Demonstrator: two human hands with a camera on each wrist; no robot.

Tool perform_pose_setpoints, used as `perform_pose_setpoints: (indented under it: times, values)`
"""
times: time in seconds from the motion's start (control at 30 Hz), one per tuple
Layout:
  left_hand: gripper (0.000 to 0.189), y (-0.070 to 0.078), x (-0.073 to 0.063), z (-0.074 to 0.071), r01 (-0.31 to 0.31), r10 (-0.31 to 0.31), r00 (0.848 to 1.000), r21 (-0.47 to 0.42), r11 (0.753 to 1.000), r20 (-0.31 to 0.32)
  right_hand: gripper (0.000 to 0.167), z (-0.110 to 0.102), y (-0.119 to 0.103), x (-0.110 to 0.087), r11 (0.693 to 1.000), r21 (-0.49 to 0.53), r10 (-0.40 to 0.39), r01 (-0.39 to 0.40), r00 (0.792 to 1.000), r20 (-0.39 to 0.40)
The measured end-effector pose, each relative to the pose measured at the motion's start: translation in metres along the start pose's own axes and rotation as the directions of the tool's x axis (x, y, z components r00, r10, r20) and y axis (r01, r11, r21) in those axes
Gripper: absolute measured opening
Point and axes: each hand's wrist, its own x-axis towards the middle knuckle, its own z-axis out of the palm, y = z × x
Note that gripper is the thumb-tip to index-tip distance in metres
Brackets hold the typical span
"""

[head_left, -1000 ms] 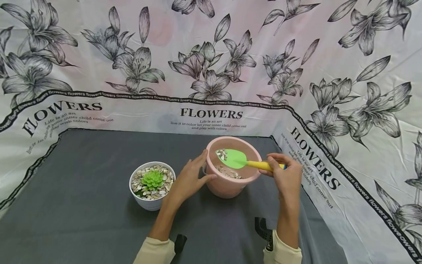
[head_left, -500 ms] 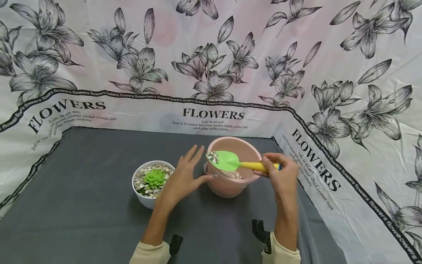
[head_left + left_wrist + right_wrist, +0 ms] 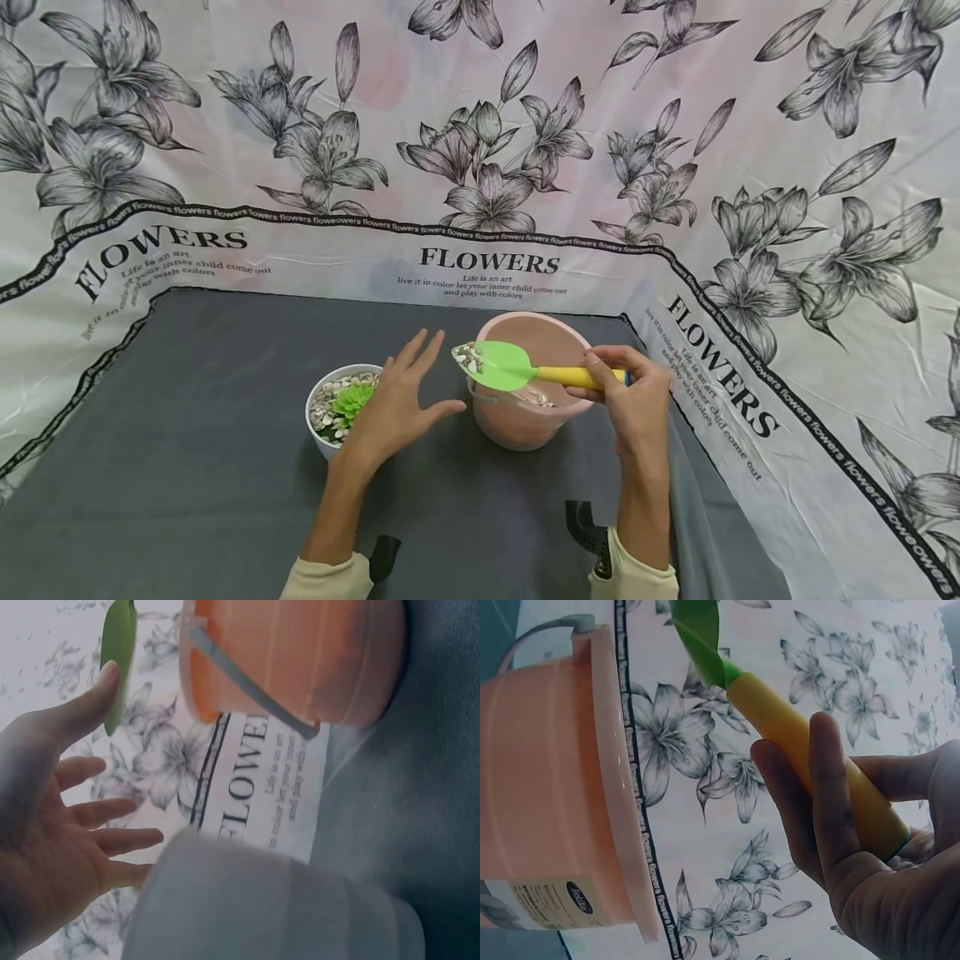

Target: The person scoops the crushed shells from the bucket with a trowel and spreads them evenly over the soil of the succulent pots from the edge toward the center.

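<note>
My right hand (image 3: 630,392) grips the yellow handle of a small green scoop (image 3: 504,365) (image 3: 780,712). The scoop carries a few pale pebbles at its tip and hangs over the left rim of a pink bucket (image 3: 525,412) (image 3: 547,795) that holds more pebbles. My left hand (image 3: 393,400) (image 3: 52,825) hovers open, fingers spread, between the bucket and a white pot (image 3: 326,433) (image 3: 262,907). That pot holds a green succulent (image 3: 352,400) ringed by pebbles, and my left hand partly hides it.
A dark grey cloth (image 3: 187,467) covers the table. A floral backdrop printed FLOWERS (image 3: 487,260) walls in the back and right side. The bucket's grey wire handle (image 3: 247,682) hangs down its side.
My left hand has let go of the bucket's side and moved left, over the white pot. The loaded scoop has travelled left from inside the bucket to past its left rim.
</note>
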Motion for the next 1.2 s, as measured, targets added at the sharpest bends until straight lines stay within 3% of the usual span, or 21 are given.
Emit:
perform_pose_setpoints:
  times: [0.23,0.7,1.2]
  values:
    - [0.1,-0.015,-0.01,-0.012,-0.015,0.016,0.999,0.028,0.999,-0.033,0.022,0.011,0.004,-0.002,1.0,-0.012,0.008,-0.008,0.999,0.033]
    - [0.102,-0.033,-0.029,-0.031,0.068,-0.065,0.997,0.064,0.996,-0.038,0.02,0.036,0.011,-0.005,0.999,0.008,0.04,-0.041,0.994,0.098]
    - [0.096,-0.049,-0.042,-0.052,0.077,-0.077,0.997,0.001,0.997,-0.022,0.02,0.058,0.014,-0.014,0.997,0.029,0.068,-0.074,0.984,0.166]
